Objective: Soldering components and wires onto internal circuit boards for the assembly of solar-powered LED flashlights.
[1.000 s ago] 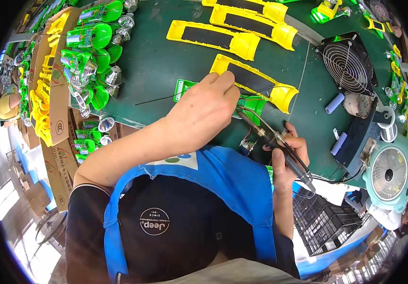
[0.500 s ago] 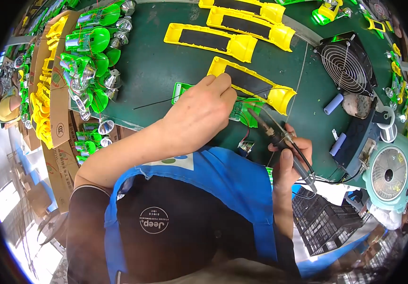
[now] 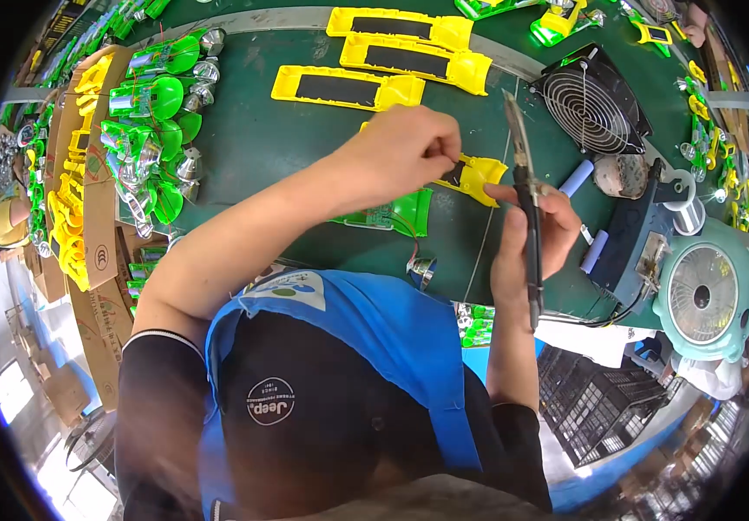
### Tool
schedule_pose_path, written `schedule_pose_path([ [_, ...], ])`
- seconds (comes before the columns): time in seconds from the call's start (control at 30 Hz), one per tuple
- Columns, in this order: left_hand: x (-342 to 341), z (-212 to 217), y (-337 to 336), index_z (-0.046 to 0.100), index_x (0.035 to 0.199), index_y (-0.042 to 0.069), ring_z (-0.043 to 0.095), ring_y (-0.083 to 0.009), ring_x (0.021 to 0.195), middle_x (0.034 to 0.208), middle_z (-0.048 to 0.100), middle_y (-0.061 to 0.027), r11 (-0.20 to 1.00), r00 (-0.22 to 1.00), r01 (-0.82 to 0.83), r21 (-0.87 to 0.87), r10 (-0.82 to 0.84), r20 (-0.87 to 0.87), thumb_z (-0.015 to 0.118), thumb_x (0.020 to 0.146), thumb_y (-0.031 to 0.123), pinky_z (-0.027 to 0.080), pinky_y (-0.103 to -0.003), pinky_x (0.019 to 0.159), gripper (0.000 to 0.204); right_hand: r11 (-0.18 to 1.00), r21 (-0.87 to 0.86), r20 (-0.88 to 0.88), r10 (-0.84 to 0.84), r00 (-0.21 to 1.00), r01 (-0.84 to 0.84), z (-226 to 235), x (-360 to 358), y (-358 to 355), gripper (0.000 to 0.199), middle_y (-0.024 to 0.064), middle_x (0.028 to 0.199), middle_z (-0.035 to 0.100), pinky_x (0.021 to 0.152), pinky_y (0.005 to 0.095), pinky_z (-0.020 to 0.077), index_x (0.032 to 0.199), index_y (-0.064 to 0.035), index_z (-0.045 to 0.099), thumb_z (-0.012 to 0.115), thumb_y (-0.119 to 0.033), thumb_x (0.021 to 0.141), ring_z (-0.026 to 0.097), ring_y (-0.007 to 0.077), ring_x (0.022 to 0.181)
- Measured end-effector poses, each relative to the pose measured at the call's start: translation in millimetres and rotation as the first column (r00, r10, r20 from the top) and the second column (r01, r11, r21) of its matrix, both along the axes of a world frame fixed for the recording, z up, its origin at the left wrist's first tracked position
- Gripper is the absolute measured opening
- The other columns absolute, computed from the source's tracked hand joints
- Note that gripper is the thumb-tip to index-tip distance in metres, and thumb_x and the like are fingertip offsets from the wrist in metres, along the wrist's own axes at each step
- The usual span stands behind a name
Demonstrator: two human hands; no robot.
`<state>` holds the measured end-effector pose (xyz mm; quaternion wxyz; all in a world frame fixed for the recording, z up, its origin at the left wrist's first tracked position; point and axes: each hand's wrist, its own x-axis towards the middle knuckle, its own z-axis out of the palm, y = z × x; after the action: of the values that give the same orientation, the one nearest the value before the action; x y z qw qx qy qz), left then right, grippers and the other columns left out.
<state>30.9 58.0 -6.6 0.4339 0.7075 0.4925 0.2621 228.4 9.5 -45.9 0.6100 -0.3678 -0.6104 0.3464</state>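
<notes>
My right hand (image 3: 541, 234) grips a soldering iron (image 3: 532, 269) by its dark handle, its tip pointing up and away over the green bench. My left hand (image 3: 413, 152) is closed in a pinch above a yellow plastic housing (image 3: 483, 181) with a black strip; whatever is between the fingers is too small to make out. Below that hand lies a green plastic housing (image 3: 409, 213) holding a circuit board, partly covered by my forearm. A wire runs from it to a silver reflector cup (image 3: 422, 273) near the bench edge.
More yellow housings (image 3: 348, 89) lie farther back. Green lamp parts with reflectors (image 3: 166, 95) crowd the left, beside a cardboard box (image 3: 101, 217) of yellow parts. At right are a black fan (image 3: 590, 108), blue cylindrical cells (image 3: 577, 179), a solder spool (image 3: 687, 215) and a pale-green fan (image 3: 703, 291).
My left hand has moved right and away from the green housing to over the yellow one. The soldering iron has lifted off the green housing and swung more upright.
</notes>
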Motion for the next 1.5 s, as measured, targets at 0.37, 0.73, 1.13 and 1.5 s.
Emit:
schedule_pose_path([
  [0.37, -63.2, 12.3, -23.8, 0.058, 0.083, 0.001, 0.053, -0.0081, 0.068, 0.076, 0.055, -0.0003, 0.97, 0.991, -0.128, -0.206, 0.121, -0.05, 0.063, 0.084, 0.004, 0.042, -0.025, 0.061, 0.006, 0.998, -0.062, 0.101, 0.029, 0.994, -0.023, -9.4, 14.6, -6.7, 0.03, 0.0157, 0.094, 0.063, 0.079, 0.0321, 0.0518, 0.106, -0.0012, 0.047, 0.069, -0.011, 0.087, 0.064, 0.0233, 0.09],
  [0.73, -52.9, -8.1, -1.6, 0.059, 0.076, 0.01, 0.05, -0.0208, 0.088, 0.089, 0.048, -0.0029, 0.847, 0.855, 0.325, 0.422, -0.072, -0.513, 0.067, 0.076, 0.012, 0.039, -0.034, 0.074, 0.008, 0.715, -0.675, -0.15, 0.111, 0.983, -0.183, 16.5, 12.9, 9.9, 0.017, 0.0113, 0.073, 0.063, 0.054, 0.0262, 0.0526, 0.097, 0.0031, 0.053, 0.061, -0.009, 0.089, 0.061, 0.0147, 0.059],
  [1.13, -50.1, -3.0, 0.9, 0.066, 0.077, 0.011, 0.053, -0.0166, 0.088, 0.085, 0.053, -0.0011, 0.819, 0.799, 0.379, 0.431, -0.054, -0.599, 0.062, 0.073, 0.014, 0.038, -0.033, 0.073, 0.006, 0.673, -0.725, -0.046, 0.165, 0.985, -0.146, 25.9, 6.4, 14.4, 0.013, 0.0106, 0.074, 0.064, 0.055, 0.0241, 0.0502, 0.096, 0.0029, 0.054, 0.062, -0.004, 0.088, 0.061, 0.0127, 0.06],
  [1.5, -49.7, -6.3, 0.0, 0.061, 0.072, 0.011, 0.049, -0.0162, 0.087, 0.086, 0.049, -0.0001, 0.839, 0.828, 0.34, 0.424, -0.053, -0.558, 0.066, 0.076, 0.012, 0.035, -0.034, 0.074, 0.006, 0.71, -0.694, -0.06, 0.112, 0.992, -0.122, 23.2, 12.9, 8.2, 0.016, 0.0133, 0.078, 0.066, 0.057, 0.0262, 0.0535, 0.099, 0.004, 0.053, 0.062, -0.003, 0.088, 0.063, 0.0154, 0.059],
])
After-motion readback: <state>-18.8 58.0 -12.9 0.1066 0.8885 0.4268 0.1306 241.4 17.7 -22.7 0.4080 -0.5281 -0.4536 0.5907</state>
